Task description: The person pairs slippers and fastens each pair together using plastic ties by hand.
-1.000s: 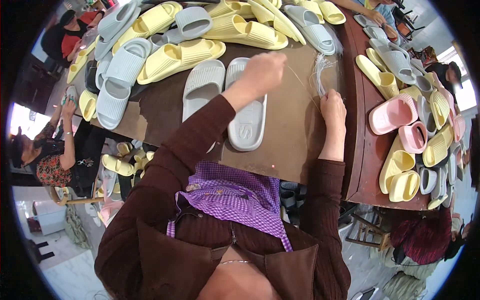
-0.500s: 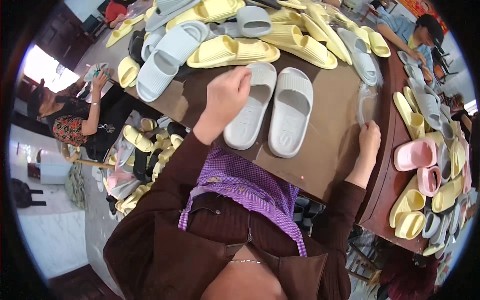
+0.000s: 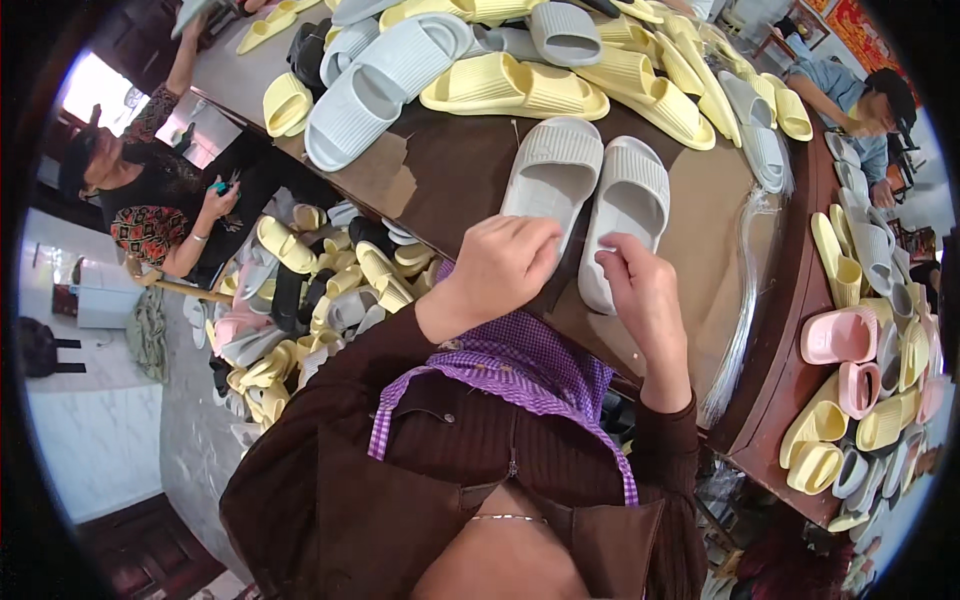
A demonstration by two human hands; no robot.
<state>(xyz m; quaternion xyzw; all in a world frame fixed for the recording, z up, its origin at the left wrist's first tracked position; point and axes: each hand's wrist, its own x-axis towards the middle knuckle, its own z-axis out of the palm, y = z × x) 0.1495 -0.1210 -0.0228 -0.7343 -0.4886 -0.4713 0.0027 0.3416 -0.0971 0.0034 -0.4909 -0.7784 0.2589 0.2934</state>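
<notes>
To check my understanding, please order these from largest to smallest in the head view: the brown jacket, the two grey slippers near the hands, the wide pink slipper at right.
1. Brown jacket
2. Left grey slipper, right grey slipper: too alike to rank, each partly covered
3. Wide pink slipper

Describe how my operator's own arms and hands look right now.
The left hand and right hand are ungloved. Both arms wear long, dark brown sleeves, which stop just above the wrists. No bracelet shows on either wrist.
</notes>
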